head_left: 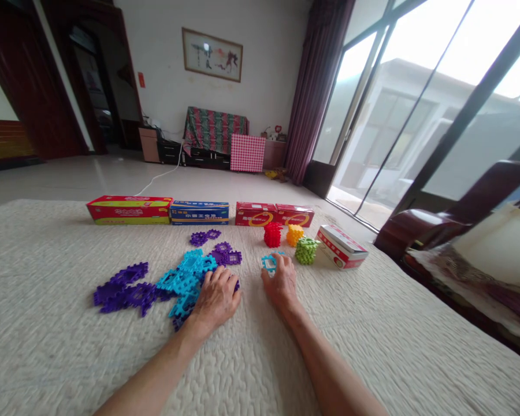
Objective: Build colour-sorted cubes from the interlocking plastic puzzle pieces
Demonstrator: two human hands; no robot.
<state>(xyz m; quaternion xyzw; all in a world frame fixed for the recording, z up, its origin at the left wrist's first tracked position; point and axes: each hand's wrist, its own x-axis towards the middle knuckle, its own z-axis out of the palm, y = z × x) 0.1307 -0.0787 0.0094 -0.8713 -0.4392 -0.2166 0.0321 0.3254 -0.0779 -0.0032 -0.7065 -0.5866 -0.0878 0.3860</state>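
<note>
My left hand (219, 294) rests at the right side of the pile, fingers slightly apart and bent down over the pieces. Part of a purple piece (237, 285) shows beside its fingertips. Light-blue interlocking plastic pieces (186, 277) form the heap, with purple pieces (127, 289) spread to the left. My right hand (281, 280) is closed on a flat light-blue square piece (268, 263) lying on the cover; its fingertips cover the piece's right part. Just beyond stand a red cube (273, 234), a yellow cube (294, 234) and a green cube (306, 251) of similar pieces.
A cream quilted cover (372, 335) lies under everything. Along its far side stand a red-and-yellow box (130, 210), a blue box (200, 213) and two red boxes (255, 214). A white-and-red box (342, 247) sits at the right. More purple pieces (225, 254) lie behind the heap.
</note>
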